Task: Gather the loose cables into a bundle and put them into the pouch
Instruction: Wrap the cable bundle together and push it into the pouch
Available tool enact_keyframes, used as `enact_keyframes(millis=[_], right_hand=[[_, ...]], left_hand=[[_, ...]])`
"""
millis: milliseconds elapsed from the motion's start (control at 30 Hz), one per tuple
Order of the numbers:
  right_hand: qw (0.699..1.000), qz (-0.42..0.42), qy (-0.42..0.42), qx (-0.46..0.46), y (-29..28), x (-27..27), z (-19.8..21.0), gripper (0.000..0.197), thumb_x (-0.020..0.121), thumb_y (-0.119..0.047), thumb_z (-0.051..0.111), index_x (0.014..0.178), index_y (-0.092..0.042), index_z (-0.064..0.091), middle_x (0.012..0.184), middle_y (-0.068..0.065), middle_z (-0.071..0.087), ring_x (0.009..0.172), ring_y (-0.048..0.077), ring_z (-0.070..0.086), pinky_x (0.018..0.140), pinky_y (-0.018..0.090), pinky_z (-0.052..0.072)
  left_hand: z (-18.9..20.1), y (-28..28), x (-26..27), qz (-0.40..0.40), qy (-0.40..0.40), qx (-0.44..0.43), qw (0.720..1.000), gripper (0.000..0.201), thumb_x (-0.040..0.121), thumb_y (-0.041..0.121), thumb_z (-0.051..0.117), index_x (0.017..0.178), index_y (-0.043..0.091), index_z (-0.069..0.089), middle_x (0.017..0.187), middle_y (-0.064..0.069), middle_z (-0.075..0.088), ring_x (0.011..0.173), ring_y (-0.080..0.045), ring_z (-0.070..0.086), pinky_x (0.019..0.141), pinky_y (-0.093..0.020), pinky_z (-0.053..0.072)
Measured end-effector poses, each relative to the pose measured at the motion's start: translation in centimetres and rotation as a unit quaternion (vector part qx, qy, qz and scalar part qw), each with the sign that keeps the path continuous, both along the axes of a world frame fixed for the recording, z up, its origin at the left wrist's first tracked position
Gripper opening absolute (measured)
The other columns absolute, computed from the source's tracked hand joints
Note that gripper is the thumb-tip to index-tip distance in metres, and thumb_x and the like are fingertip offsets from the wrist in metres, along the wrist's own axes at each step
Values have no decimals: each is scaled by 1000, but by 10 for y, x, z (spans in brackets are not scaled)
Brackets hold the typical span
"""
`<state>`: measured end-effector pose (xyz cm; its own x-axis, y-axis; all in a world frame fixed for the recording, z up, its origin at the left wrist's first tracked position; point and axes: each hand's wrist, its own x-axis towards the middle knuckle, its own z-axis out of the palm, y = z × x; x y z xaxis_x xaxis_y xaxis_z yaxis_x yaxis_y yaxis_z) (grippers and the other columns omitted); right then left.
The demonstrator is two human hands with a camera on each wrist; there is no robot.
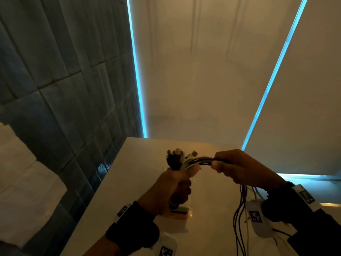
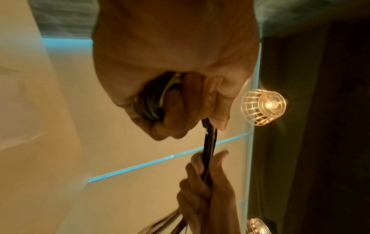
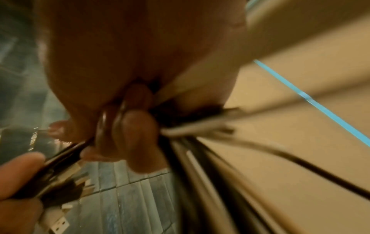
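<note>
Above the table (image 1: 140,182), at 12 o'clock | cables (image 1: 203,160) are gripped by left hand (image 1: 171,189) and right hand (image 1: 243,167) | gathering step judged underway | tails at 5 o'clock remain to be coiled before pouching.

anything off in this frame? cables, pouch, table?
Mostly fine. Both hands grip the cables: left hand near the plug ends, right hand further along. The odd bit: the tails below the right hand's grip hang loose and splayed, not bundled. The clear pouch lies on the table, mostly hidden.
</note>
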<state>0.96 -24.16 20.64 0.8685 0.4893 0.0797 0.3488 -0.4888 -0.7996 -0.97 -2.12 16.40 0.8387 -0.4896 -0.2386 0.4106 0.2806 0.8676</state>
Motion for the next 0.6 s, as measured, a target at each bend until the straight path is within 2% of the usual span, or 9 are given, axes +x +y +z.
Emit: enact_keyframes(millis=[100, 200, 267, 300, 333, 400, 500, 567, 600], right_hand=[[988, -23, 107, 109, -9, -6, -17, 51, 82, -58, 58, 76, -8, 61, 54, -5, 32, 44, 10, 25, 43, 23, 24], [977, -86, 94, 171, 0, -10, -27, 46, 86, -55, 57, 83, -10, 68, 54, -4, 30, 46, 13, 21, 43, 23, 21], [970, -161, 16, 182, 13, -16, -29, 34, 88, -44, 53, 84, -16, 71, 49, -9, 34, 44, 10, 26, 42, 22, 24], [967, -188, -44, 167, 21, -19, -29, 29, 88, -41, 51, 86, -19, 71, 47, -9, 40, 43, 5, 31, 42, 20, 28], [961, -209, -107, 143, 29, -23, -28, 25, 90, -38, 50, 89, -23, 70, 48, -11, 47, 43, 6, 39, 44, 16, 31], [945, -234, -195, 118, 48, -29, -25, 17, 93, -28, 52, 103, -29, 66, 54, -14, 57, 54, 5, 53, 49, 14, 39], [930, -216, -289, 74, 69, -33, -23, 23, 96, -23, 53, 114, -20, 66, 60, -12, 58, 59, 9, 58, 47, 11, 39], [936, -152, -315, 37, 75, -35, -29, 24, 97, -25, 50, 114, -16, 64, 66, -19, 54, 54, 0, 55, 51, 5, 40], [944, -124, -306, 16, 77, -36, -34, 25, 98, -26, 47, 114, -15, 63, 69, -18, 55, 55, -1, 55, 53, 8, 44]], left_hand=[[-4, 7, 9, 49, 7, -53, 997, 33, 78, 27, 74, 69, 20, 43, 43, 7, 24, 33, -7, 20, 36, -19, 15], [-9, 5, 12, 71, 21, -62, 995, 43, 74, 33, 76, 62, 23, 37, 42, 7, 23, 34, -7, 17, 37, -20, 14], [-10, 0, 13, 85, 24, -57, 994, 53, 59, 45, 87, 56, 25, 39, 45, 7, 22, 38, -8, 15, 40, -21, 12], [-11, -2, 14, 92, 28, -48, 994, 55, 50, 50, 89, 53, 25, 41, 46, 6, 22, 40, -8, 15, 42, -22, 11], [-11, -5, 15, 98, 33, -38, 994, 58, 44, 55, 90, 51, 25, 41, 48, 6, 22, 41, -9, 15, 43, -22, 12], [-9, -8, 16, 101, 41, -25, 994, 67, 38, 63, 88, 55, 25, 35, 49, 5, 25, 40, -8, 19, 41, -21, 16], [-10, -13, 15, 98, 41, -24, 994, 69, 43, 72, 80, 57, 25, 32, 50, 5, 27, 41, -9, 24, 43, -22, 17], [-13, -15, 15, 95, 39, -17, 995, 64, 48, 76, 75, 59, 25, 38, 57, 2, 32, 49, -12, 31, 51, -26, 24], [-13, -17, 15, 93, 39, -18, 995, 62, 52, 77, 73, 62, 24, 43, 63, 0, 35, 56, -14, 36, 58, -28, 29]])
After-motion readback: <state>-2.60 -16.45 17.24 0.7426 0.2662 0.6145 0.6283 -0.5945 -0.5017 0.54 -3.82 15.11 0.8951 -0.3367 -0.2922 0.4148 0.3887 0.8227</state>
